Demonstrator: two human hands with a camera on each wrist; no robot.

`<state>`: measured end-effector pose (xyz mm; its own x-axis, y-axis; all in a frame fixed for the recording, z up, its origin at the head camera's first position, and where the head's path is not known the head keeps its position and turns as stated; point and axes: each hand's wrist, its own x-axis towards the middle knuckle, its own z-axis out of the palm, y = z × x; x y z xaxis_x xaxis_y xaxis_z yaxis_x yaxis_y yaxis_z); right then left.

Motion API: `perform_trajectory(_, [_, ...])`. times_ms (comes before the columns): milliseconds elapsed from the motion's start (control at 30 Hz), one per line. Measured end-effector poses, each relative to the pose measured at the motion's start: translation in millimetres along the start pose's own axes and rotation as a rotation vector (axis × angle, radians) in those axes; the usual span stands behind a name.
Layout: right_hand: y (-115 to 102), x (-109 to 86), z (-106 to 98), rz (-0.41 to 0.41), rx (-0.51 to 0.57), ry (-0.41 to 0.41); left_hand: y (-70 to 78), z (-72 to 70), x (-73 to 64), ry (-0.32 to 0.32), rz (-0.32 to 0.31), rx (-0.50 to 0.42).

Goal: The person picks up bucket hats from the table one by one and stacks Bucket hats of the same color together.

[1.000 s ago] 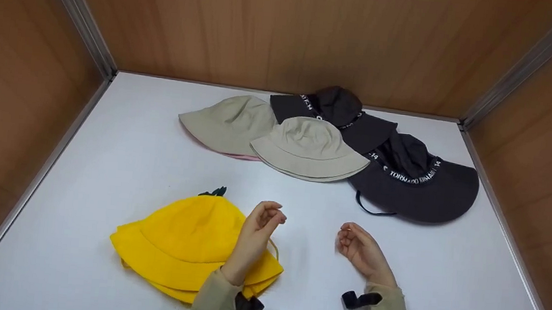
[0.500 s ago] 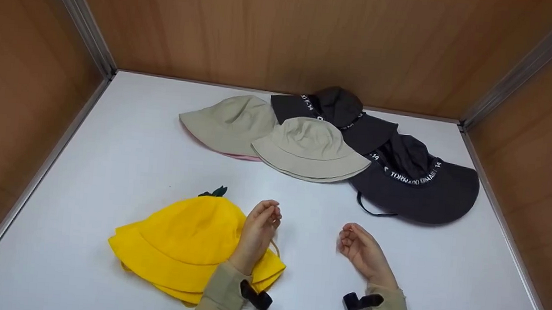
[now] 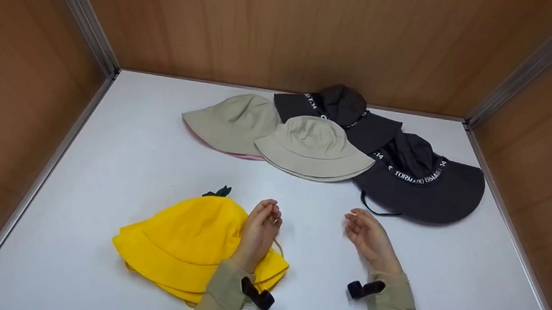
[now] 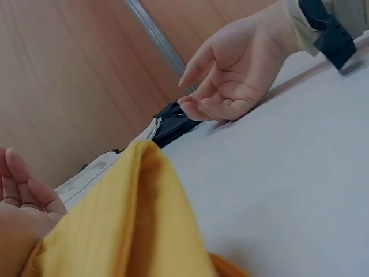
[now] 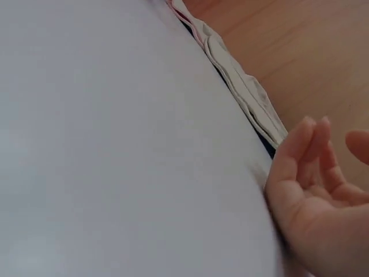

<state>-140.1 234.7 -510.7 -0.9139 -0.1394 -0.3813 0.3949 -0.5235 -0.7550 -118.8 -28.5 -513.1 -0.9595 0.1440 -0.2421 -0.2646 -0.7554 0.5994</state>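
Observation:
A pile of yellow bucket hats (image 3: 186,236), with a green leaf-shaped tab (image 3: 219,191) at the crown, lies at the front left in the head view. My left hand (image 3: 259,232) is over the pile's right side, its fingers loosely curled and holding nothing. In the left wrist view, a yellow brim (image 4: 121,213) rises close beside that hand. My right hand (image 3: 372,239) is to the right of the pile, near the white tabletop, with relaxed, slightly bent fingers around nothing. In the right wrist view its fingers (image 5: 294,150) appear bare too.
Two beige bucket hats, one pink-edged (image 3: 234,124) and one paler (image 3: 315,148), overlap at the back. Beside them lie two dark wide-brimmed hats (image 3: 376,131), the nearer (image 3: 430,199) with a strap loop. Wooden walls (image 3: 266,31) enclose three sides of the white table (image 3: 107,171).
My left hand has turned at the wrist, its thumb side shifting, and stays by the yellow hats. The right hand has moved slightly forward and its fingers have loosened. The hats lie as before.

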Motion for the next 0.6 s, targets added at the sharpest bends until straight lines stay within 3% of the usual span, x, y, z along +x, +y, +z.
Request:
perform_trajectory(100, [-16,17.6,11,0.02,0.014,0.067,0.0,-0.4,0.3,0.014,0.0,-0.012])
perform_trajectory(267, [-35,43.7,25,0.099,0.095,0.05,-1.4,-0.1,0.4,0.016,0.004,-0.003])
perform_trajectory(600, [-34,82.3,43,0.122,0.197,0.123,-0.1,0.4,0.6,0.019,-0.013,-0.005])
